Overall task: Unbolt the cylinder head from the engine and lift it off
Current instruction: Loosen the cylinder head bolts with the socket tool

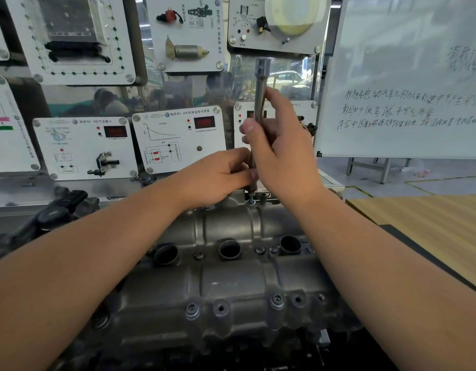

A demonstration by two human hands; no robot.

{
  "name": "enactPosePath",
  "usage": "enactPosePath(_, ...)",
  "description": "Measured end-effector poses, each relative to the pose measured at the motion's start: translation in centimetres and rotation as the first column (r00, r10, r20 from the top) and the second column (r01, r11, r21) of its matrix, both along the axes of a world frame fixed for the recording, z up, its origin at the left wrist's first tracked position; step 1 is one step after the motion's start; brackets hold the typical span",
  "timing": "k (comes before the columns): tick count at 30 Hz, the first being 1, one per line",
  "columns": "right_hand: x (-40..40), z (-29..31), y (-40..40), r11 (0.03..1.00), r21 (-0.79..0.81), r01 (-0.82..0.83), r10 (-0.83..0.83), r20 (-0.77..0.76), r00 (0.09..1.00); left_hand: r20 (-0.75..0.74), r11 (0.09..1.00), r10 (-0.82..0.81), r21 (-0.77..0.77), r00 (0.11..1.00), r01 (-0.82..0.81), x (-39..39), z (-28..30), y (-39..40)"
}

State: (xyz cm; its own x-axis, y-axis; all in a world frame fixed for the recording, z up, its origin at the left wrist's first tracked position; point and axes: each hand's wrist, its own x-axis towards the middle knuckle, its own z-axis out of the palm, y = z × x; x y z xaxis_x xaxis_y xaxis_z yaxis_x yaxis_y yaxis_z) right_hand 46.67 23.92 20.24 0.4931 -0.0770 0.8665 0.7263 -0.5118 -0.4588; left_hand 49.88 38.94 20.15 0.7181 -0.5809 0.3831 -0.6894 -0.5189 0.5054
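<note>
The grey metal cylinder head (231, 279) fills the lower middle, with three dark round wells along its centre and several bolts along its near edge. A long chrome socket extension bar (260, 84) stands upright over a bolt (251, 201) at the head's far edge. My right hand (278, 145) grips the bar around its middle. My left hand (218, 175) pinches the bar's lower end just above the bolt. The bar's tip is hidden by my fingers.
Behind the engine stands a display wall of white sensor training panels (178, 137). A whiteboard (402, 76) with handwriting is at the right. A wooden board (424, 218) lies right of the engine. A black engine part (55, 212) sits at the left.
</note>
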Motion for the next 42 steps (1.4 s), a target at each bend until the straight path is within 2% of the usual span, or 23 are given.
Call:
enactPosePath(4, -0.09, 0.13, -0.04, 0.998, -0.023, 0.054, -0.052, 0.081, 0.995, 0.031, 1.000, -0.001, 0.017, 1.000, 0.001, 0.14, -0.09, -0.20)
enactPosePath(8, -0.03, 0.26, -0.28, 0.999, -0.019, 0.032, -0.032, -0.009, 0.999, -0.009, 1.000, 0.015, -0.026, 1.000, -0.015, 0.25, -0.19, -0.19)
enactPosePath(12, -0.21, 0.16, -0.07, 1.000, -0.019, -0.021, 0.019, -0.067, 0.998, 0.010, 1.000, 0.014, -0.002, 1.000, -0.014, 0.15, -0.12, -0.22)
enactPosePath(19, 0.01, 0.10, -0.11, 0.996, -0.079, 0.038, -0.033, 0.062, 0.998, 0.031, 1.000, 0.000, -0.016, 1.000, 0.000, 0.03, -0.05, -0.21)
enactPosePath(23, -0.07, 0.10, -0.12, 0.997, -0.078, 0.007, -0.008, -0.016, 1.000, -0.023, 0.999, -0.013, -0.040, 1.000, 0.012, -0.07, -0.12, -0.22)
enactPosePath(26, -0.11, 0.04, -0.02, 0.999, -0.046, -0.027, 0.025, -0.057, 0.998, 0.001, 1.000, -0.002, -0.023, 1.000, 0.002, -0.11, 0.08, -0.20)
enactPosePath(35, -0.26, 0.30, 0.12, 0.996, -0.082, 0.039, -0.030, 0.101, 0.994, 0.039, 1.000, 0.000, -0.007, 0.999, 0.000, 0.17, 0.00, -0.36)
enactPosePath(42, -0.11, 0.08, -0.02, 1.000, -0.014, -0.007, 0.006, -0.018, 1.000, 0.007, 1.000, 0.012, -0.018, 1.000, -0.012, -0.09, 0.09, -0.28)
